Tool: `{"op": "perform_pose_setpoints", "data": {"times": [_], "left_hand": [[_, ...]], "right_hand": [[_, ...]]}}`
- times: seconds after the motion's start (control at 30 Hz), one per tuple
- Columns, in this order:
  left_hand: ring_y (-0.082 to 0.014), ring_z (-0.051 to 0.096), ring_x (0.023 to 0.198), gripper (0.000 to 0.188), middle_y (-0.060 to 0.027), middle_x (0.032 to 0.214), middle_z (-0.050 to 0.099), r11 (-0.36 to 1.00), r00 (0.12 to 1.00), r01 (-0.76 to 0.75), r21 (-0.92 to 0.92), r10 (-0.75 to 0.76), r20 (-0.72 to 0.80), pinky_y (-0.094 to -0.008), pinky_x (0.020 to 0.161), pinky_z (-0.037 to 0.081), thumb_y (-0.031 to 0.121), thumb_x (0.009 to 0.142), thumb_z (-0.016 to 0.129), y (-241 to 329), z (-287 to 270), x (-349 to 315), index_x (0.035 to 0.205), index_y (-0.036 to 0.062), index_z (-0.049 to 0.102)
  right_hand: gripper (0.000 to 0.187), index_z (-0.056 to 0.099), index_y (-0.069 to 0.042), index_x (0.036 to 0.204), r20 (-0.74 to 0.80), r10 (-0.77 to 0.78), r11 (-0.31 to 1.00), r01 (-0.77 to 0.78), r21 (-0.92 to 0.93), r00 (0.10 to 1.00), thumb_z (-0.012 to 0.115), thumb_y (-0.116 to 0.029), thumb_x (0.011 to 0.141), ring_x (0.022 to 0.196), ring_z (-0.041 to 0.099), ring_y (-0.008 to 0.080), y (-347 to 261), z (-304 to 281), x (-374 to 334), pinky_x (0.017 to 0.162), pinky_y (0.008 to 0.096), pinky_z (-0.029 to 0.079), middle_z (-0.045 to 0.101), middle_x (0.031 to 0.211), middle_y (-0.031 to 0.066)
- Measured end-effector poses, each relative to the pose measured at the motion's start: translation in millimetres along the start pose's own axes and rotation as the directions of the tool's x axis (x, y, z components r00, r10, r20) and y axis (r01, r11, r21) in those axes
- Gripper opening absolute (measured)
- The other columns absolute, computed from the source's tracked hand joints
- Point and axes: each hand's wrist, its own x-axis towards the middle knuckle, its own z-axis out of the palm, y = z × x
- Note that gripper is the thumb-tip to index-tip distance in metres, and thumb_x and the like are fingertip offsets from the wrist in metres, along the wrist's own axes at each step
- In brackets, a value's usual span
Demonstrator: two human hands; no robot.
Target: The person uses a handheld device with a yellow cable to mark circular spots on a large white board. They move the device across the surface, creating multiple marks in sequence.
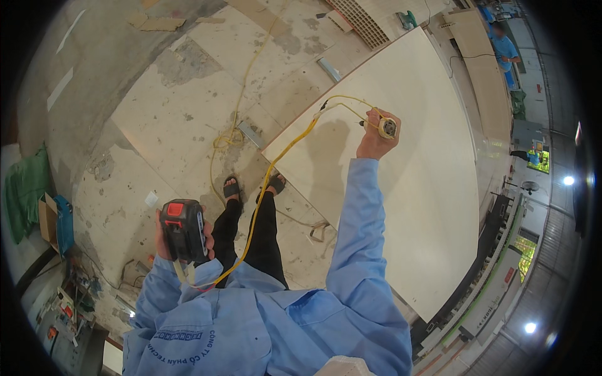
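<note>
My left hand [161, 239], low and left of my legs, is wrapped round a black battery pack [182, 233] with red parts on its top. My right hand [374, 145] is stretched forward over a large pale board [426, 219], its fingers closed round a round cream-coloured fitting [388, 128] with a dark face. The fitting's exact kind is not clear. A yellow cable [288, 145] runs from beside my left sleeve, across the board's edge, to a dark tie, then loops to my right hand. A small dark tip pokes out by the right fingers.
Another thin yellow cord [237, 119] trails over the stained floor near my feet. Metal pieces [251, 135] lie by the board's edge. A green-handled tool [407, 19] stands at the far end. A green sack [26, 194] and a cardboard box [47, 219] are left; a co-worker [503, 47] is far right.
</note>
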Motion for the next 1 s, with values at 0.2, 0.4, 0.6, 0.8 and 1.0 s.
{"op": "perform_pose_setpoints", "data": {"times": [0.2, 0.4, 0.6, 0.8, 1.0], "left_hand": [[-0.0402, 0.065, 0.087, 0.095, -0.0254, 0.108, 0.059, 1.000, 1.000, 0.010, 0.002, -0.010, -0.019, -0.0591, 0.067, 0.056, 0.081, 0.091, 0.026, 0, 3, 0, 0.147, 0.0041, 0.036], [-0.0403, 0.066, 0.088, 0.097, -0.0260, 0.109, 0.058, 1.000, 1.000, 0.011, 0.020, -0.012, 0.010, -0.0579, 0.071, 0.057, 0.081, 0.091, 0.027, 1, 0, 0, 0.146, 0.0018, 0.035], [-0.0400, 0.066, 0.087, 0.095, -0.0254, 0.109, 0.059, 1.000, 1.000, 0.001, -0.002, -0.001, -0.003, -0.0579, 0.067, 0.057, 0.080, 0.091, 0.027, 0, 2, 0, 0.147, 0.0027, 0.036], [-0.0398, 0.066, 0.088, 0.094, -0.0252, 0.110, 0.060, 1.000, 1.000, 0.001, 0.013, -0.001, 0.005, -0.0586, 0.067, 0.057, 0.080, 0.092, 0.029, 2, -3, -1, 0.147, 0.0035, 0.035], [-0.0409, 0.065, 0.090, 0.094, -0.0250, 0.109, 0.059, 1.000, 1.000, 0.005, -0.015, -0.005, 0.001, -0.0606, 0.070, 0.057, 0.079, 0.092, 0.029, 4, -10, -2, 0.148, 0.0036, 0.035]], "right_hand": [[0.019, 0.061, -0.003, 0.092, 0.031, -0.081, 0.992, 0.083, -0.092, 0.996, 0.077, -0.001, 0.082, 0.077, 0.063, 0.0145, 34, 1, -6, 0.070, 0.0285, 0.055, 0.066, 0.088, 0.0072], [0.018, 0.060, -0.004, 0.091, -0.017, -0.035, 0.986, 0.032, -0.165, 0.999, 0.076, -0.001, 0.083, 0.073, 0.061, 0.0135, 17, 6, -13, 0.064, 0.0273, 0.054, 0.065, 0.087, 0.0071], [0.019, 0.059, -0.005, 0.090, 0.045, -0.049, 0.998, 0.051, -0.047, 0.998, 0.076, -0.001, 0.083, 0.071, 0.061, 0.0125, 0, 8, -26, 0.061, 0.0259, 0.053, 0.065, 0.086, 0.0068], [0.018, 0.059, -0.004, 0.090, 0.031, 0.020, 0.982, -0.014, -0.191, 0.999, 0.076, -0.003, 0.084, 0.073, 0.061, 0.0124, 16, 11, -29, 0.062, 0.0264, 0.054, 0.065, 0.085, 0.0062], [0.015, 0.059, -0.003, 0.090, 0.018, 0.014, 0.997, -0.012, -0.081, 1.000, 0.073, -0.001, 0.083, 0.078, 0.065, 0.0167, -10, 6, -35, 0.071, 0.0305, 0.055, 0.067, 0.087, 0.0098]]}}
